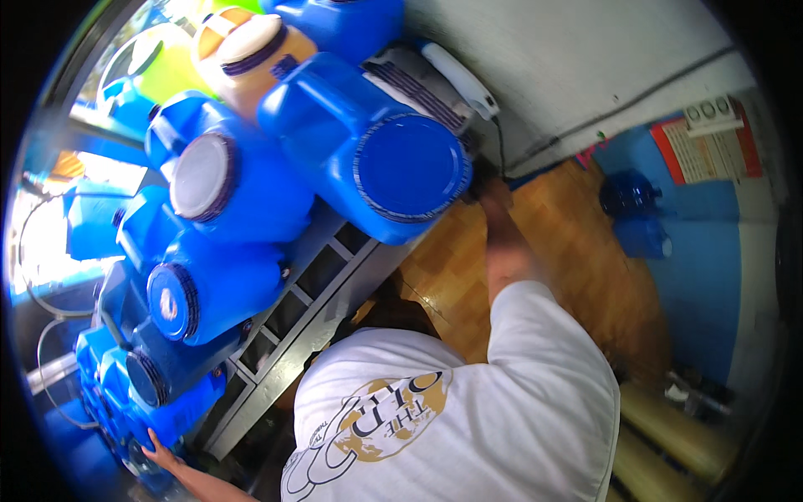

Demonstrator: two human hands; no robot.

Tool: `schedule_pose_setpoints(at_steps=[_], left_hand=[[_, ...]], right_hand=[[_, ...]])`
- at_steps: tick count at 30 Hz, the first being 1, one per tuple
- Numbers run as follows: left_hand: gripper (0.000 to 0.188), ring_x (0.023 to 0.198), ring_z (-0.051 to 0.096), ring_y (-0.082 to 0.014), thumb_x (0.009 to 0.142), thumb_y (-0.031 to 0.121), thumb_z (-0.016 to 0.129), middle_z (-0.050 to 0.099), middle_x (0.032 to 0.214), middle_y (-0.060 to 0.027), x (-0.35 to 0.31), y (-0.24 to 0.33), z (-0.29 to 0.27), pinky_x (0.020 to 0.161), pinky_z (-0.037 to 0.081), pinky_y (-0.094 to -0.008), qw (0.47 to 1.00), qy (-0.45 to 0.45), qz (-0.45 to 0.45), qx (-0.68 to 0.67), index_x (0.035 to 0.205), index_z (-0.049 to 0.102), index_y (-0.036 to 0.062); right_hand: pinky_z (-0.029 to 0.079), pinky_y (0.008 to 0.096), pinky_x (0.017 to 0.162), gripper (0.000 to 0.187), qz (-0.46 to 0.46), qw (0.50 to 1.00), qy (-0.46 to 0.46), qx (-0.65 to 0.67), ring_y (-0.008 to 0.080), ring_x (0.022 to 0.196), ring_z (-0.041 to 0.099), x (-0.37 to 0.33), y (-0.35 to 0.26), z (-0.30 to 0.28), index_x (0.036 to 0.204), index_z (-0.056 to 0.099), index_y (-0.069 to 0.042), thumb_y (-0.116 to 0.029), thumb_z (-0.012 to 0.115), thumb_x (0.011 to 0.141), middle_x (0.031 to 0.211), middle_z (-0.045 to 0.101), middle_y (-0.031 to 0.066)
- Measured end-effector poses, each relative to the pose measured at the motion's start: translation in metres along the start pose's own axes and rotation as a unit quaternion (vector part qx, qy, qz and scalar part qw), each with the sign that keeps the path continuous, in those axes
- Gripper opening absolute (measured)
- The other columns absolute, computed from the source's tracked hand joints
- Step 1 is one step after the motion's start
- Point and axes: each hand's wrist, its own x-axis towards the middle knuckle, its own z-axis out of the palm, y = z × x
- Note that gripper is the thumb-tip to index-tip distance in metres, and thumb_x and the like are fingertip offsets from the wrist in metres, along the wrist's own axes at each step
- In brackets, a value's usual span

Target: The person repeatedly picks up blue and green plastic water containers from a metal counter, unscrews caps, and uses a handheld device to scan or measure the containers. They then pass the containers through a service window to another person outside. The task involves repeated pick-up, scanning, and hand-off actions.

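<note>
See the fingers of the left hand (163,460) parted at the lower left, against or just beside a low blue jug (171,418); cannot tell which. Cannot tell, either, about the fingers of the right hand (495,199), dim and blurred beyond the sleeve: spread, pressed together or pinching something.

Start wide, with the pale wall (544,58) at the upper right, close ahead of the right hand; best to reach slowly there and spare the knuckles. Over the wood-toned floor (456,268), keep the right forearm (506,247) clear of the metal rack (259,397). Better to leave weight on its rail than on two widely stretched arms.

Next in size, find the large blue jug (360,146) by the rack's upper end, with round blue lid (412,167) toward the camera, just left of the right hand. Hold by the body or moulded handle rather than the lid; likely to slide if nudged at one edge. Check the pale-lidded blue jug (259,184) crowded beside it, and avoid bumping the peach-coloured jug (280,63) behind.

Last, mind the slim white device (456,79) near the wall and the thin cable (502,146) below it, near the right hand; pass without hooking a finger.
</note>
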Motion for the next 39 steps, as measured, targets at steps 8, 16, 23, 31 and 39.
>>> schedule_pose_setpoints(at_steps=[8, 16, 23, 31, 39], left_hand=[[0.112, 0.135, 0.044, -0.0298, 0.076, 0.054, 0.083, 0.040, 0.150, -0.0205, 0.017, -0.023, 0.007, 0.111, 0.036, -0.0406, 0.988, 0.118, -0.047, 0.085, 0.153, 0.026, -0.0028], [0.117, 0.138, 0.040, -0.0313, 0.073, 0.055, 0.085, 0.036, 0.153, -0.0218, 0.000, -0.009, 0.011, 0.114, 0.033, -0.0410, 0.989, 0.118, -0.063, 0.067, 0.155, 0.023, -0.0010], [0.117, 0.136, 0.044, -0.0309, 0.070, 0.052, 0.088, 0.041, 0.150, -0.0222, 0.002, -0.010, 0.016, 0.113, 0.035, -0.0401, 0.979, 0.160, -0.065, 0.112, 0.153, 0.026, -0.0019], [0.113, 0.131, 0.047, -0.0288, 0.072, 0.042, 0.090, 0.044, 0.148, -0.0197, -0.002, -0.013, 0.006, 0.111, 0.037, -0.0392, 0.991, 0.127, -0.025, 0.044, 0.154, 0.026, -0.0002], [0.110, 0.133, 0.045, -0.0293, 0.071, 0.045, 0.090, 0.045, 0.146, -0.0216, 0.010, -0.031, 0.006, 0.113, 0.034, -0.0385, 0.986, 0.117, 0.033, 0.114, 0.151, 0.031, -0.0029]], right_hand=[[0.054, 0.0450, 0.091, 0.044, -0.169, 0.981, 0.090, 0.004, 0.0322, 0.113, 0.066, 0.008, -0.019, 0.009, 0.116, 0.070, -0.010, -0.044, 0.059, 0.092, 0.119, 0.069, 0.0163], [0.059, 0.0431, 0.080, 0.031, -0.191, 0.972, 0.136, 0.021, 0.0329, 0.099, 0.072, 0.086, 0.030, 0.043, 0.104, 0.074, -0.011, -0.038, 0.061, 0.093, 0.105, 0.073, 0.0174], [0.060, 0.0421, 0.077, 0.023, -0.236, 0.959, 0.141, -0.073, 0.0328, 0.098, 0.072, 0.119, 0.027, 0.031, 0.096, 0.075, -0.009, -0.027, 0.061, 0.093, 0.106, 0.073, 0.0156], [0.057, 0.0435, 0.083, 0.027, -0.182, 0.978, 0.095, 0.044, 0.0333, 0.102, 0.070, 0.067, 0.011, -0.002, 0.110, 0.070, -0.007, -0.026, 0.061, 0.093, 0.109, 0.072, 0.0168], [0.055, 0.0412, 0.072, 0.028, -0.374, 0.902, 0.066, 0.207, 0.0344, 0.081, 0.070, 0.114, 0.028, 0.022, 0.106, 0.071, -0.002, -0.012, 0.060, 0.082, 0.093, 0.073, 0.0194]])
